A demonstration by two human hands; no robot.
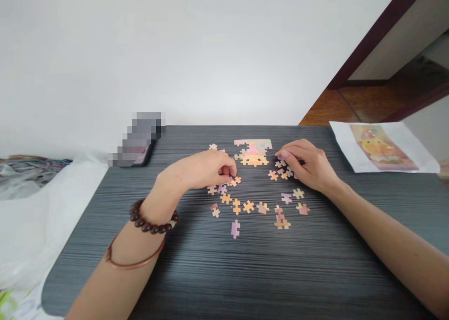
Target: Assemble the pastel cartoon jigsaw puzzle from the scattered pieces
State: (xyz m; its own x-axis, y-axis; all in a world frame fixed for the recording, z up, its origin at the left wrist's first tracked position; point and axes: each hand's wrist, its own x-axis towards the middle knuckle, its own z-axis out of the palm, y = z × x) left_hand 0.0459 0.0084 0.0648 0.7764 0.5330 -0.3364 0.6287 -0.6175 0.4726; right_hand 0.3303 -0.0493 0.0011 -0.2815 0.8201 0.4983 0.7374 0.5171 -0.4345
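Observation:
The partly joined jigsaw puzzle (pixel 255 152) lies flat at the table's back middle, showing a pink hat and a yellow face with eyes. Left of it, my left hand (pixel 212 169) is bent down with thumb and fingers pinched at an orange puzzle piece (pixel 235 181). More loose pieces lie under and around that hand, partly covered. On the right, my right hand (pixel 305 163) rests on the table with fingers curled and the thumb against them. Its fingertips are among loose pieces (pixel 280 163); whatever they may hold is hidden.
Several loose puzzle pieces (pixel 249 206) are scattered in front of the joined part on the dark striped table (pixel 217 273). A printed picture sheet (pixel 340 142) lies at the right back. A blurred phone-like device (pixel 142 140) stands at the left back, by the white wall (pixel 224 53).

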